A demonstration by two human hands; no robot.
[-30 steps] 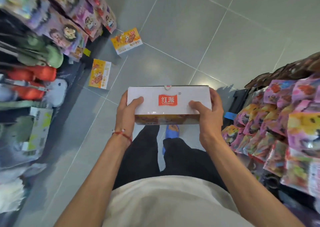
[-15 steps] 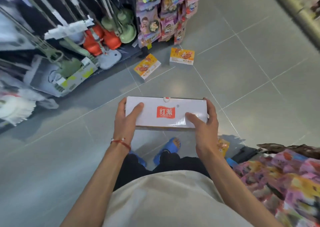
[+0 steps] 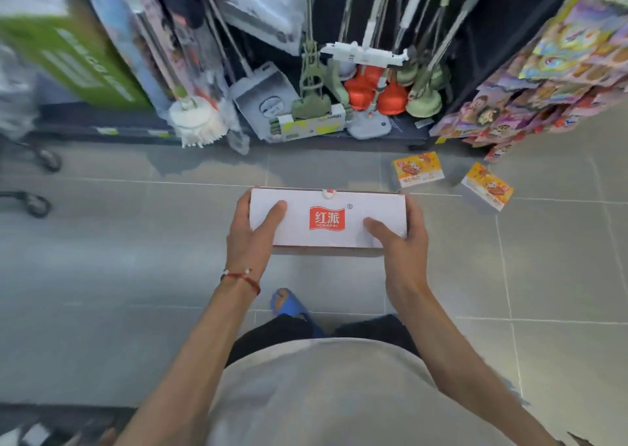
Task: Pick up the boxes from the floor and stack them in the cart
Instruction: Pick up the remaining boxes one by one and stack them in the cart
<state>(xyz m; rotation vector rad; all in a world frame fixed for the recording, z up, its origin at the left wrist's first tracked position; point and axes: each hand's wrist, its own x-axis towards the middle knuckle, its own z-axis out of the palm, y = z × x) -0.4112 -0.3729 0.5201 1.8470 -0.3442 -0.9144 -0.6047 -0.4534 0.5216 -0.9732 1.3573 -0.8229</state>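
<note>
White rectangular cardboard box, red logo up, held level, long axis left-right; left hand and right hand grip its ends, thumbs on top. Beyond the right hand lie two orange boxes, perhaps cardboard.

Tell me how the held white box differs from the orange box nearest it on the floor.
The white box is held by the left hand and right hand; the orange box lies on the floor, untouched. The white box shows a plain face with a red logo; the orange box shows a colourful printed face. Both are rectangular cartons.
</note>
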